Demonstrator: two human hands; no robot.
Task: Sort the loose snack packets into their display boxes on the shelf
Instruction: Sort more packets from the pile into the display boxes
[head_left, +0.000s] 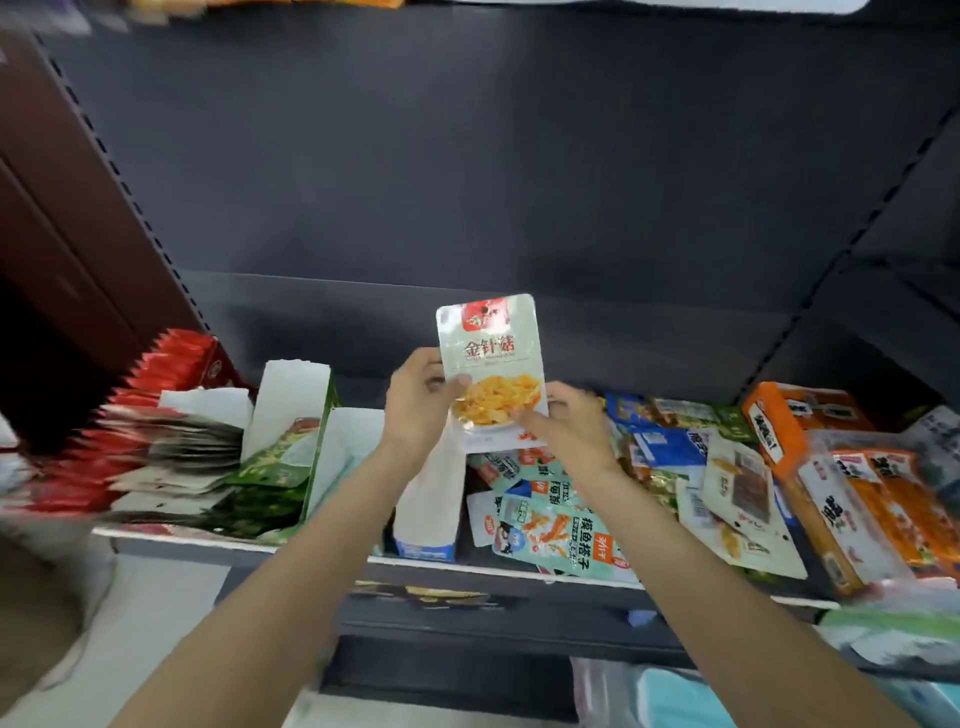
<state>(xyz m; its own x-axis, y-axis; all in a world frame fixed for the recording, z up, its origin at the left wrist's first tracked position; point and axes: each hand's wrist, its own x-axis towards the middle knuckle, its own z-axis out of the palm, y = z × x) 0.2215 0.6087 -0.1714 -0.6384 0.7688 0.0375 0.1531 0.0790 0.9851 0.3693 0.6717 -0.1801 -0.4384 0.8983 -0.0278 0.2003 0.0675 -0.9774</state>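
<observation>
Both hands pinch one pale mushroom snack packet (491, 371) upright, long axis vertical, my left hand (415, 402) closed on its left edge, my right hand (569, 426) on its lower corner, with the open white display box (431, 499) just below my left wrist.

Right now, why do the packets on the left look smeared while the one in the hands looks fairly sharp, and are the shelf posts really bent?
Head view: the red packets at the left edge are streaked by motion blur, while the silver packet held by the left hand and right hand stays readable; the shelf uprights bow from wide-angle distortion; soft glare sits on the held packet.
</observation>
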